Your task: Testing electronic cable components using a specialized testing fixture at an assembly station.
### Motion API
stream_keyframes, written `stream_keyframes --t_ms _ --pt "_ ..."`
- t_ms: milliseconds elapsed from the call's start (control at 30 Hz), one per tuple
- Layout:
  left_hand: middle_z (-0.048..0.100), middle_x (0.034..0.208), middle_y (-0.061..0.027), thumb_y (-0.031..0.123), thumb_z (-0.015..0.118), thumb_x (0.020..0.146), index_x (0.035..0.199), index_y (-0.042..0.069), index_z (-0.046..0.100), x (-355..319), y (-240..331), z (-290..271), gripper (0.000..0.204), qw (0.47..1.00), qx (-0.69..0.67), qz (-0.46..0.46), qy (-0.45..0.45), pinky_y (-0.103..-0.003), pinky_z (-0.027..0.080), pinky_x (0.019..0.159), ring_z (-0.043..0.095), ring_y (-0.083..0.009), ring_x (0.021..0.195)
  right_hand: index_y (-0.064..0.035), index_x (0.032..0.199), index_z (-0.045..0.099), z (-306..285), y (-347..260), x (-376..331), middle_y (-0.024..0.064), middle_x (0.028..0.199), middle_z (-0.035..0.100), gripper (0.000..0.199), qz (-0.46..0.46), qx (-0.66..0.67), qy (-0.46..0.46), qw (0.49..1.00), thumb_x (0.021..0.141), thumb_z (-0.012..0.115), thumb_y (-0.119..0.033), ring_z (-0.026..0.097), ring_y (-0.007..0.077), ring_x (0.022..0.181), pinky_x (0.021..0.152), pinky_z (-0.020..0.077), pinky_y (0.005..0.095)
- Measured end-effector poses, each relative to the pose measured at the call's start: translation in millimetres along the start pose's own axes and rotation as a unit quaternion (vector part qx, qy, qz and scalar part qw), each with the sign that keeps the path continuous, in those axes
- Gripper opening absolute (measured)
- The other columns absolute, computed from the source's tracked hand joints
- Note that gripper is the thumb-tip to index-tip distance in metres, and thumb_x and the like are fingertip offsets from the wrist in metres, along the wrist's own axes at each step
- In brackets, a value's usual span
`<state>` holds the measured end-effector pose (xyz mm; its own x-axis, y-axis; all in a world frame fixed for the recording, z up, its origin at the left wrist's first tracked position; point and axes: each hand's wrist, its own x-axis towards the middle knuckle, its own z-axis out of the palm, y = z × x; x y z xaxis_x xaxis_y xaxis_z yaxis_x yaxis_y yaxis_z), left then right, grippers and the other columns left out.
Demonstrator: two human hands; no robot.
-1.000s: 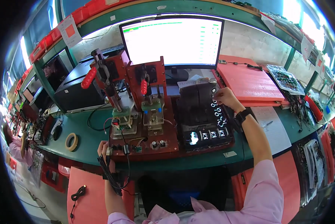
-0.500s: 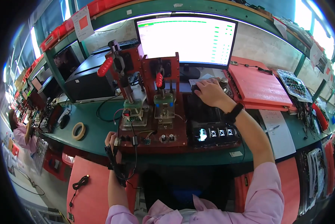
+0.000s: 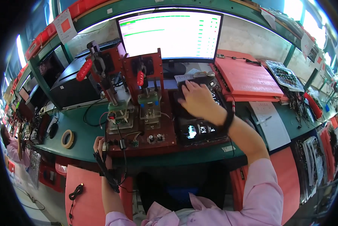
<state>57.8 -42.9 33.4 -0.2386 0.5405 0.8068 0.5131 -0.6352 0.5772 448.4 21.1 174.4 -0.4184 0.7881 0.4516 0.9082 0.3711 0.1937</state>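
Observation:
My left hand is at the left front corner of a red test fixture, its fingers closed at a small cable plug; a black cable loops down beside the wrist. My right hand reaches over a black panel right of the fixture, fingers spread and palm down. Below that hand, a small lit display glows beside round white-marked controls. On the fixture stand two toggle clamps, with a left red handle and a right red handle. Under the left clamp sits a green circuit board.
Behind the fixture stands a lit monitor. A tape roll lies on the green bench at left. To the right are red foam sheets, a paper with a pen and a tray of boards. Another person sits far left.
The view has shifted, so the bench appears further left. My right hand has come nearer over the black panel, its fingers more spread. A green row has appeared on the monitor. My left hand stays at the fixture corner.

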Motion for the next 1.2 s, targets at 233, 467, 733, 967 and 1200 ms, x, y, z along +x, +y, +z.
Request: stream_keyframes --t_ms 233,467,733,967,1200 --pt "0.053 0.089 -0.0112 0.009 0.045 0.088 0.094 -0.002 0.053 -6.3 -15.6 3.3 0.016 0.997 0.04 0.068 0.007 -0.03 0.039 0.081 0.049 -0.0218 0.083 0.0004 0.118 0.051 17.6 63.8 40.5 0.024 0.105 0.059 0.055 0.116 0.099 -0.058 0.987 0.087 0.051 -0.045 0.058 0.0345 0.1 0.08 0.0478 0.0432" --pt "0.053 0.094 -0.0095 0.014 0.049 0.088 0.101 -0.002 0.055 -12.6 -23.4 -11.3 0.021 0.986 -0.089 -0.134 -0.032 -0.026 0.039 0.082 0.05 -0.0148 0.089 0.0004 0.134 0.037 -51.0 -6.7 -55.9 0.0338 0.122 0.047 0.069 0.038 -0.006 -0.068 0.997 0.085 0.056 -0.043 0.05 0.0431 0.113 0.086 0.0461 0.0473" --pt "0.052 0.096 -0.0082 0.017 0.049 0.09 0.103 -0.001 0.055 -12.8 -23.1 2.4 0.023 0.987 -0.109 -0.114 0.031 -0.025 0.039 0.083 0.049 -0.0127 0.091 -0.0007 0.139 0.029 11.4 30.7 11.0 0.0414 0.132 0.031 0.073 0.036 0.009 -0.089 0.995 0.089 0.047 -0.05 0.034 0.0511 0.125 0.104 0.0324 0.0478" --pt "0.053 0.1 -0.0082 0.014 0.049 0.09 0.104 -0.001 0.055 -17.2 -23.0 1.1 0.021 0.995 -0.086 -0.025 0.031 -0.026 0.04 0.082 0.05 -0.0141 0.091 -0.0008 0.103 0.064 31.3 45.9 80.7 0.0228 0.111 0.06 0.061 0.099 0.11 -0.225 0.963 0.094 0.033 -0.052 0.059 0.0362 0.101 0.085 0.045 0.0479" --pt "0.047 0.123 -0.0159 0.009 0.04 0.096 0.126 0.004 0.047 -23.8 -60.9 -28.0 0.031 0.966 -0.195 -0.138 -0.103 -0.036 0.036 0.099 0.048 -0.0263 0.111 -0.0044 0.083 0.069 47.4 32.1 72.9 0.0158 0.089 0.068 0.061 0.08 0.034 -0.04 0.995 0.095 0.028 -0.048 0.064 0.0333 0.089 0.077 0.0484 0.0448"
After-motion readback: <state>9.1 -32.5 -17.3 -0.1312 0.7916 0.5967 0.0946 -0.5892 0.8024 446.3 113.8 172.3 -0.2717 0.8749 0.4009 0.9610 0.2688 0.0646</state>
